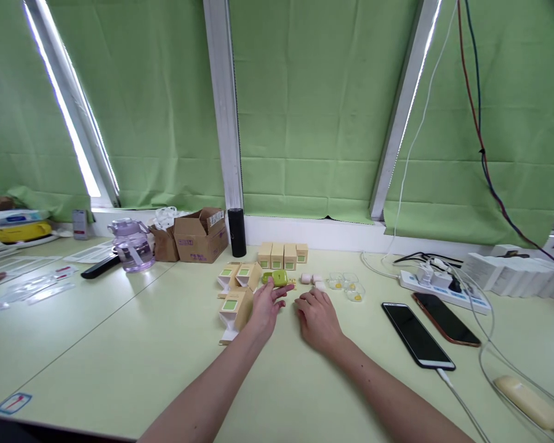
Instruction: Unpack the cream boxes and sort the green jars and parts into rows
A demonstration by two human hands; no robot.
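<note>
My left hand [266, 306] reaches forward with its fingers spread, fingertips just short of a small green case [275, 278] on the pale green table [120, 344]. My right hand [317, 317] rests palm down on the table beside it, fingers loosely curled, holding nothing I can see. Three opened tan boxes with green labels [236, 289] lie to the left of my left hand. A row of closed tan boxes [282, 255] stands behind the green case. Small pale pink pieces [313, 280] and clear plastic trays [348, 285] lie ahead of my right hand.
Two phones [431, 329] lie at the right, one on a charging cable, behind them a power strip [438, 284] and white boxes [517, 274]. At the left back stand cardboard boxes [199, 235], a black cylinder [236, 232] and a purple water jug [132, 245].
</note>
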